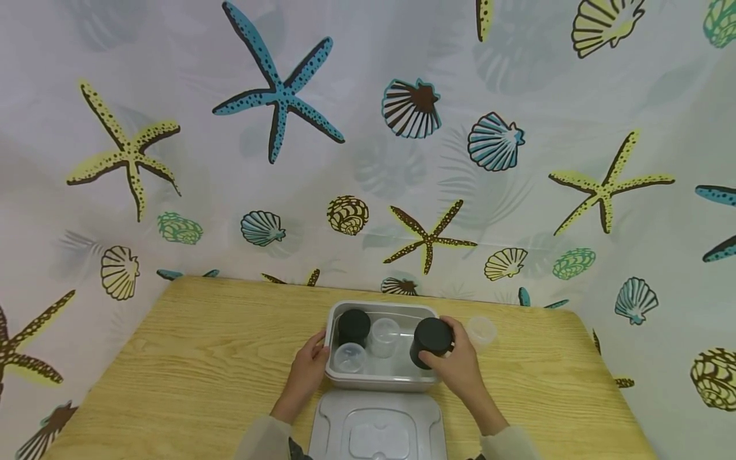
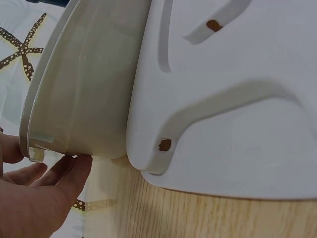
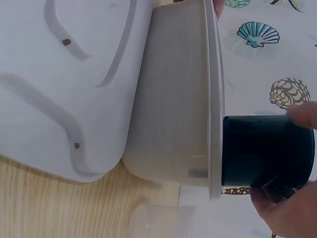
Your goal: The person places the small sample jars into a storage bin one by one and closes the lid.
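My left hand (image 1: pixel 309 369) grips the left rim of a pale grey plastic storage bin (image 1: pixel 382 384); in the left wrist view its fingers (image 2: pixel 74 173) lie against the bin's outer wall. With thumb and fingers, my right hand (image 1: pixel 462 370) holds a dark cylindrical container (image 1: pixel 428 344) at the bin's right end. In the right wrist view that dark container (image 3: pixel 262 151) shows above the rim, its lower part possibly hidden behind the wall. Inside the bin are another dark cylinder (image 1: pixel 353 327) at the back left and two clear plastic cups (image 1: pixel 384 338), one of them nearer the front left.
In front of the bin, a grey lid (image 1: pixel 376 428) lies on the wooden table (image 1: pixel 230 338). A clear cup (image 1: pixel 482 330) stands to the bin's right. Behind the table hangs a white cloth (image 1: pixel 356 172) printed with starfish and shells.
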`<state>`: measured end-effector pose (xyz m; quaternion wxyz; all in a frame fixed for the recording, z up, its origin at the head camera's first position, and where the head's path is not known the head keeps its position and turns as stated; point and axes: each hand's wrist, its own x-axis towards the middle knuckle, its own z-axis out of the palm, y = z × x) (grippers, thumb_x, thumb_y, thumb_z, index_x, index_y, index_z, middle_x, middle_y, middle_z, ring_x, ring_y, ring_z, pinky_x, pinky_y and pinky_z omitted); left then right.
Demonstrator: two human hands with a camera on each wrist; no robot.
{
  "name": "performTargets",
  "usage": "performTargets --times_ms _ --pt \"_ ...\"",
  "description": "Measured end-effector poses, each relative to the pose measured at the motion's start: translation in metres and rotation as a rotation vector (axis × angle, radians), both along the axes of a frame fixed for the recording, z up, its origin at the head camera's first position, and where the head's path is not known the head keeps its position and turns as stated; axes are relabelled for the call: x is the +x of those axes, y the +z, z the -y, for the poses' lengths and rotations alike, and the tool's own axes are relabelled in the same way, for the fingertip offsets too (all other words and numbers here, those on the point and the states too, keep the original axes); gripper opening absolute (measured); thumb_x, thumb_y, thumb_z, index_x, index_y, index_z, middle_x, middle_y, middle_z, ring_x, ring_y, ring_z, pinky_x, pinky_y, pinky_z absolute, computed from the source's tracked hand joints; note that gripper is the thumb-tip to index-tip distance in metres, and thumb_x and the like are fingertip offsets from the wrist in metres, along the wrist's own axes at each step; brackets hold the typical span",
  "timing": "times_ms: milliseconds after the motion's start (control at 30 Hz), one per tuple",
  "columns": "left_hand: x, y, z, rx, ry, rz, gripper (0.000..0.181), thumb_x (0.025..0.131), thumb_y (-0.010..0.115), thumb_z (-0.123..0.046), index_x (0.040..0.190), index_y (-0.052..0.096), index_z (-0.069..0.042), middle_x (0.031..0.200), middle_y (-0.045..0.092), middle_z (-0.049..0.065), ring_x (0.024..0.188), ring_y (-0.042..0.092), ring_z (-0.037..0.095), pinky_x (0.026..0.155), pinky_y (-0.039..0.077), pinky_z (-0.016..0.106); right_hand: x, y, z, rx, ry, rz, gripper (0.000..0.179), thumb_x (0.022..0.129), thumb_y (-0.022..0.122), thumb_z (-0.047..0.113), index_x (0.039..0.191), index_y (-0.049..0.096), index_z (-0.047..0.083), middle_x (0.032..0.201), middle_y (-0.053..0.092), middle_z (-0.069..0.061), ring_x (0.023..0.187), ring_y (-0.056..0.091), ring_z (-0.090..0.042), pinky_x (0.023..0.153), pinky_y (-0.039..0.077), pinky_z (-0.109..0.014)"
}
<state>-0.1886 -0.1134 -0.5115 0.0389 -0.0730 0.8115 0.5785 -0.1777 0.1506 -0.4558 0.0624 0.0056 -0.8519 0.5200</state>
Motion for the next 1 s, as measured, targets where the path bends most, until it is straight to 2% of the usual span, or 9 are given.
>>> performTargets --times_ms 367,633,833,1000 --pt "0.0 0.0 0.0 0.009 0.002 -0.039 0.044 0.1 0.04 -0.008 0.143 0.037 0.003 0.126 0.056 0.031 0.118 0.054 0.04 0.098 0.045 0.051 -0.001 -0.008 0.009 0.002 0.046 -0.021 0.074 0.072 0.077 0.008 0.137 0.043 0.0 0.131 0.053 -0.023 0.117 0.053 -0.036 0.095 0.045 -0.049" --pt "0.0 0.0 0.0 0.008 0.001 -0.036 0.044 0.1 0.039 -0.009 0.142 0.037 0.003 0.127 0.055 0.031 0.119 0.053 0.04 0.099 0.044 0.051 -0.002 -0.013 0.015 0.047 0.057 -0.03 0.073 0.07 0.078 0.009 0.135 0.044 0.0 0.13 0.053 -0.023 0.116 0.053 -0.037 0.093 0.044 -0.049" --pt "-0.001 0.001 -0.001 0.012 0.001 -0.038 0.044 0.1 0.039 -0.008 0.143 0.037 0.003 0.126 0.056 0.031 0.118 0.054 0.04 0.099 0.044 0.051 -0.004 -0.018 0.02 0.03 0.072 -0.031 0.073 0.07 0.078 0.007 0.134 0.044 -0.002 0.134 0.05 -0.025 0.122 0.049 -0.04 0.099 0.041 -0.055" --pt "0.0 0.001 0.0 0.011 0.002 -0.021 0.045 0.1 0.039 -0.009 0.143 0.036 0.002 0.128 0.055 0.031 0.12 0.053 0.04 0.1 0.043 0.052 -0.003 -0.021 0.023 0.047 0.075 -0.036 0.073 0.068 0.08 0.006 0.132 0.046 -0.002 0.129 0.054 -0.023 0.117 0.052 -0.04 0.096 0.042 -0.055"
